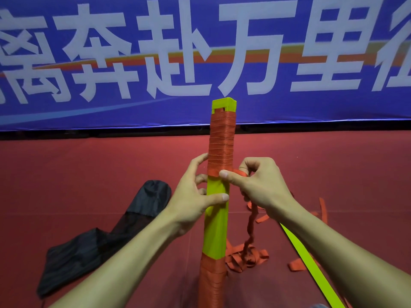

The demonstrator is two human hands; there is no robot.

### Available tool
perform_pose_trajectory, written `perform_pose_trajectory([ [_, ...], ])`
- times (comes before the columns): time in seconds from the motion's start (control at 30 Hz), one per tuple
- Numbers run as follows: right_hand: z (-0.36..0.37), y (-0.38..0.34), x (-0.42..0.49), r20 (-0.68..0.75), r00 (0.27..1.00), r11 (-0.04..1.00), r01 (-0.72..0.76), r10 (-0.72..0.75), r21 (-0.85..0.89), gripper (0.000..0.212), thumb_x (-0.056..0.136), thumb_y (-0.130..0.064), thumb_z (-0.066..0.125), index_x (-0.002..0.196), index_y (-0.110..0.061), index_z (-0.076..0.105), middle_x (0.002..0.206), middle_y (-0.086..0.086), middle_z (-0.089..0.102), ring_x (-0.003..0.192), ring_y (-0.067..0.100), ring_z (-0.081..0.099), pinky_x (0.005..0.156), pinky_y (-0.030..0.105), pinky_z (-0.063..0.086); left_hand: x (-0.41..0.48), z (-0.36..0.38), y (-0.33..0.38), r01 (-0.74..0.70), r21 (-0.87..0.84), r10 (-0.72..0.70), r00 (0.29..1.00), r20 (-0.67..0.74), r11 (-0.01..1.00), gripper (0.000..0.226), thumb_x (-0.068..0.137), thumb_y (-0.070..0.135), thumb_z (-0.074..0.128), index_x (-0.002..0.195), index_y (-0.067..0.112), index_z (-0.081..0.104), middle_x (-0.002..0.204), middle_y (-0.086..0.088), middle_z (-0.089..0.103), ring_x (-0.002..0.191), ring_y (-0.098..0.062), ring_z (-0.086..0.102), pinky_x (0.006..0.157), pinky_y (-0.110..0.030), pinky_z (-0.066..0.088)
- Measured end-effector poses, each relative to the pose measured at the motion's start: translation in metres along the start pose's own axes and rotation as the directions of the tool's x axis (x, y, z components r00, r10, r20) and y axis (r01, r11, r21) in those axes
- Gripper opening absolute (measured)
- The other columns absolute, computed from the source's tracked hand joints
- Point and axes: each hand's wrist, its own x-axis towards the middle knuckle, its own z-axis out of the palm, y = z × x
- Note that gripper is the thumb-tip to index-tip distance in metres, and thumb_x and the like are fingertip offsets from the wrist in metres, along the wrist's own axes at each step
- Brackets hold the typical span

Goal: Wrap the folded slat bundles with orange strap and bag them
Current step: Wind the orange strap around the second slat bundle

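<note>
Centre of view: yellow-green slat bundle [216, 221] stands near upright on the red floor [89, 165], top end reaching up in front of the blue banner [333, 107] with white characters. Orange strap [221, 141] is wound tight around the upper section, just below the exposed top end, in many close turns. A second wound band covers the bottom section. Bare yellow-green stretch between the two.

Left hand [191, 196] grips the bundle on its left side at the bare middle stretch: thumb across the front face, fingers curled around the back. Closed on the bundle.

Right hand [260, 185] is on the right side, level with the lower edge of the upper wrap. Thumb presses the strap flat against the front of the bundle, fingers pinch the strap where it leaves the bundle. Closed on the strap.

Loose strap tail hangs twisted from under the right hand down to a tangled heap [246, 258] on the floor just right of the bundle base; more loose loops lie further right.

Black bag [100, 236] lies flat on the floor, left of the bundle, under the left forearm, apart from it.

Single yellow-green slat [311, 263] runs diagonally under the right forearm toward the bottom right edge.
</note>
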Motion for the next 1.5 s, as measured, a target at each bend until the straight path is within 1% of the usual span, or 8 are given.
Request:
perform_pose_trajectory([
  [0.13, 0.0, -0.001, 0.001, 0.076, 0.997, 0.997, -0.036, 0.031, 0.062, 0.043, 0.078, -0.025, 0.08, 0.061, -0.011, 0.043, 0.044, 0.004, 0.048, 0.037, 0.018, 0.044, 0.04, 0.022, 0.033, 0.001, 0.002, -0.004, -0.029, 0.059, 0.028, 0.999, 0.015, 0.998, 0.061, 0.074, -0.014, 0.078, 0.125, 0.015, 0.059, 0.117, -0.01, 0.067, 0.093, -0.015, 0.07, 0.074, -0.029, 0.058],
  [0.3, -0.002, -0.002, 0.001, 0.151, 0.984, 0.989, -0.109, 0.093, 0.103, 0.039, 0.083, -0.021, 0.076, 0.065, -0.014, 0.043, 0.045, 0.007, 0.048, 0.039, 0.019, 0.041, 0.043, 0.027, 0.029, 0.003, 0.0, -0.006, -0.057, 0.105, 0.057, 0.998, 0.005, 0.993, 0.059, 0.064, 0.005, 0.087, 0.116, 0.022, 0.065, 0.114, -0.009, 0.07, 0.101, -0.023, 0.069, 0.079, -0.036, 0.059],
  [0.43, -0.001, -0.002, 0.002, 0.163, 0.982, 0.991, -0.107, 0.094, 0.075, 0.035, 0.086, -0.022, 0.073, 0.068, -0.014, 0.044, 0.048, 0.012, 0.049, 0.042, 0.02, 0.042, 0.046, 0.035, 0.032, 0.003, 0.001, -0.004, -0.083, 0.089, 0.084, 0.996, -0.015, 0.993, 0.058, 0.071, -0.007, 0.084, 0.117, 0.019, 0.061, 0.111, -0.012, 0.07, 0.098, -0.019, 0.067, 0.076, -0.035, 0.06],
  [0.77, -0.006, 0.001, 0.002, 0.131, 0.991, 0.994, -0.043, 0.029, 0.104, 0.034, 0.091, -0.022, 0.068, 0.068, -0.012, 0.046, 0.052, -0.001, 0.059, 0.041, 0.018, 0.047, 0.042, 0.027, 0.038, 0.003, -0.015, -0.001, 0.043, -0.13, 0.001, 0.948, 0.317, 0.991, 0.075, 0.077, -0.009, 0.066, 0.122, 0.048, 0.05, 0.11, -0.023, 0.066, 0.084, -0.03, 0.062, 0.07, -0.031, 0.055],
  [1.0, -0.006, 0.0, 0.003, 0.118, 0.993, 0.991, -0.018, 0.002, 0.135, 0.04, 0.089, -0.024, 0.07, 0.064, -0.014, 0.041, 0.042, -0.006, 0.043, 0.041, 0.02, 0.043, 0.042, 0.027, 0.035, 0.003, -0.016, -0.005, -0.002, -0.105, 0.028, 0.968, 0.248, 0.994, 0.084, 0.07, 0.003, 0.08, 0.122, 0.061, 0.048, 0.111, -0.015, 0.065, 0.089, -0.024, 0.068, 0.075, -0.039, 0.055],
  [1.2, -0.004, -0.002, 0.002, 0.26, 0.961, 0.883, -0.202, 0.095, 0.424, 0.03, 0.091, -0.005, 0.063, 0.072, -0.009, 0.04, 0.048, -0.001, 0.046, 0.039, 0.011, 0.033, 0.04, 0.021, 0.03, -0.002, -0.016, -0.005, 0.012, -0.075, 0.009, 0.959, 0.285, 0.997, 0.086, 0.079, 0.0, 0.073, 0.121, 0.07, 0.046, 0.111, -0.019, 0.068, 0.094, -0.029, 0.067, 0.082, -0.042, 0.056],
  [1.37, -0.009, -0.003, 0.005, 0.405, 0.891, 0.805, -0.389, 0.206, 0.448, 0.021, 0.087, -0.012, 0.065, 0.074, -0.01, 0.048, 0.052, -0.002, 0.036, 0.042, 0.008, 0.031, 0.04, 0.019, 0.03, -0.002, -0.016, -0.006, 0.02, -0.086, 0.001, 0.972, 0.235, 0.996, 0.087, 0.074, 0.003, 0.078, 0.125, 0.064, 0.045, 0.12, -0.029, 0.064, 0.105, -0.049, 0.067, 0.091, -0.063, 0.053],
  [1.5, -0.021, -0.005, 0.007, 0.605, 0.761, 0.679, -0.573, 0.233, 0.459, 0.008, 0.079, -0.02, 0.059, 0.076, -0.015, 0.053, 0.061, 0.005, 0.044, 0.055, 0.016, 0.046, 0.051, 0.026, 0.044, 0.0, -0.021, -0.007, 0.018, -0.125, 0.013, 0.971, 0.238, 0.992, 0.084, 0.074, -0.005, 0.072, 0.115, 0.066, 0.053, 0.108, -0.016, 0.073, 0.098, -0.041, 0.071, 0.077, -0.042, 0.058],
])
